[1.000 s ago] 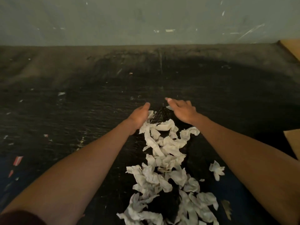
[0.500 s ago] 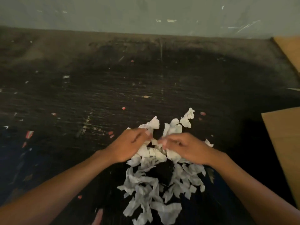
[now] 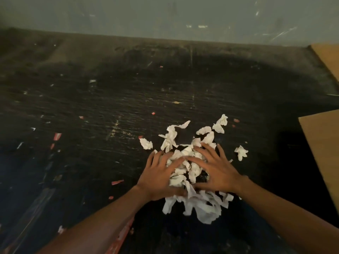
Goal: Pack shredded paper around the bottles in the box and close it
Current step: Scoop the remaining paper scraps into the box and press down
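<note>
White shredded paper (image 3: 192, 173) heap, long axis near-far, left hand (image 3: 157, 178), right hand (image 3: 216, 171) spread flat

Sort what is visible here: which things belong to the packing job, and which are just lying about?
Part of the job:
- shredded paper, heaped on the dark table
- left hand and right hand, spread over the heap
- cardboard at the right edge, probably the box; no bottles show

Just lying about:
- red scraps on the table
- small white flecks farther back
</note>
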Motion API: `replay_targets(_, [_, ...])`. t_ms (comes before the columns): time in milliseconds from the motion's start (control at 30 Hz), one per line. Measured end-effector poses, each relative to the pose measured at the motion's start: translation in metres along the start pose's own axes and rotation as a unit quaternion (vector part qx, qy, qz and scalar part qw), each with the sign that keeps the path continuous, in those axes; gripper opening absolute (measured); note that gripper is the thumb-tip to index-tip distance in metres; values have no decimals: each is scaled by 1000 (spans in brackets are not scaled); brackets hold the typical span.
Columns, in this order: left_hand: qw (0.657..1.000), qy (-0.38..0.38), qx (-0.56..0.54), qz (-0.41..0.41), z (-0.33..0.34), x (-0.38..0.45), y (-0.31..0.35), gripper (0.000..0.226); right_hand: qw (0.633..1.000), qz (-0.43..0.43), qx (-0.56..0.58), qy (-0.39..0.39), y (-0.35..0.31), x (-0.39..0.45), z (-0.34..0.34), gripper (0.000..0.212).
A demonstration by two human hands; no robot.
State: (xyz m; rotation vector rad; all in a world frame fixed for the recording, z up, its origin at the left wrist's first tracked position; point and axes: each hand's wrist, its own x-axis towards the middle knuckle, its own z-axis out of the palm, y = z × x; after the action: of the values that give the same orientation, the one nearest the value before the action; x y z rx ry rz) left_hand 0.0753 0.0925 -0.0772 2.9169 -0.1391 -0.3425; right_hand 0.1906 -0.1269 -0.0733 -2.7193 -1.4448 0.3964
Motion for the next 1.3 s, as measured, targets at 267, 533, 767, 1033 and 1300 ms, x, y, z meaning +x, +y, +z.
replay_targets(267, [991, 132, 0, 14, 19, 10, -1, 62, 995, 35, -12, 91, -11, -14, 15, 54])
replay_targets(533, [992, 121, -26, -1, 14, 25, 4, 29, 986, 77, 20, 149, -8, -6, 21, 42])
replay_targets(767, [973, 102, -134, -159, -25, 16, -4, 19, 878, 294, 355, 128, -14, -2, -19, 18])
replay_targets(1033, [932, 216, -231, -175, -79, -39, -2, 12, 766, 320, 475, 291, -41, -62, -100, 22])
replay_targets(1300, [915, 271, -289, -72, -131, -81, 58, 22, 767, 330, 407, 371, -59, -138, -165, 28])
